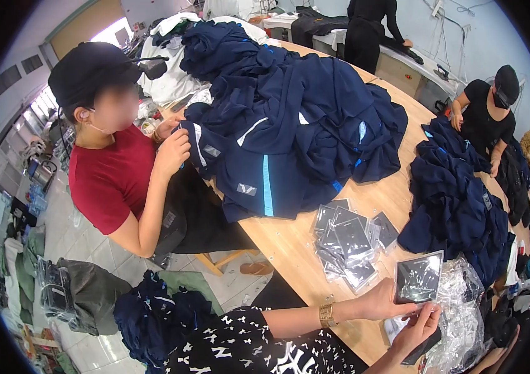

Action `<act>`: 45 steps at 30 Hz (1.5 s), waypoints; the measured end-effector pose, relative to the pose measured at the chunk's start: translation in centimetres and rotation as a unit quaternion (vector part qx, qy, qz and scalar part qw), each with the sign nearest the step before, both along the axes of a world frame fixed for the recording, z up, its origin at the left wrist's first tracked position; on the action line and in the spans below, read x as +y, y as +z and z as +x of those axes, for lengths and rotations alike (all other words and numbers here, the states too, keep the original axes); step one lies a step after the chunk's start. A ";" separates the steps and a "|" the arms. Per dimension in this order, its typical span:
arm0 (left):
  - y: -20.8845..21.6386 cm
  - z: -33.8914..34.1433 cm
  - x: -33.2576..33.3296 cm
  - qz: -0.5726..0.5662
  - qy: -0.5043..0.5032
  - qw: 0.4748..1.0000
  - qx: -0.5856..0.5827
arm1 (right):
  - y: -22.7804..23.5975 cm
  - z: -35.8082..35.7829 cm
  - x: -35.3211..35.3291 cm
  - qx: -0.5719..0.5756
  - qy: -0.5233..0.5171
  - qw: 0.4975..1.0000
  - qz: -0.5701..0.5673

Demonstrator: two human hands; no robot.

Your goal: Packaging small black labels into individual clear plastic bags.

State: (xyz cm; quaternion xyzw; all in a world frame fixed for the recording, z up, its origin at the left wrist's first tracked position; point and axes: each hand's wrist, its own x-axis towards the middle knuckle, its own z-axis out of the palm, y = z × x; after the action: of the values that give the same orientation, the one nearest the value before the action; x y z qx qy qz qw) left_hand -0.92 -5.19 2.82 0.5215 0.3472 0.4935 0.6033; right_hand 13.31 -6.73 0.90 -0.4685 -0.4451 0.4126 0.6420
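My left hand (378, 302), with a gold watch or bracelet (327, 315) at its wrist, grips the lower left edge of a small clear plastic packet (419, 276) with a dark insert. My right hand (416, 331) pinches the packet's lower edge with thumb and fingertips. The packet is held up, tilted slightly, above the right part of the wooden table (290, 240). Left of it lies a loose pile of similar packets (347, 240). Crumpled clear plastic bags (458, 299) lie just right of my hands. A dark flat item (424, 349) is partly hidden below my right hand.
A large heap of navy garments (302, 118) covers the far table, and a smaller navy pile (455, 199) lies at right. A person in a red shirt (112, 181) handles a navy garment at left. More people work behind. A navy bundle (156, 318) sits low at left.
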 end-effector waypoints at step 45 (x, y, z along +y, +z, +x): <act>-3.1 2.4 -1.2 0.018 0.035 0.997 -0.067 | -2.7 1.5 1.3 -0.023 -0.073 0.997 -0.018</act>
State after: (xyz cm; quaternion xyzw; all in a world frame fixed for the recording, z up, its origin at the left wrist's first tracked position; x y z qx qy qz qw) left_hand 1.50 -6.39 -0.30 0.4858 0.3151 0.5544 0.5978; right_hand 14.80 -5.44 -1.77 -0.5204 -0.4169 0.3614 0.6518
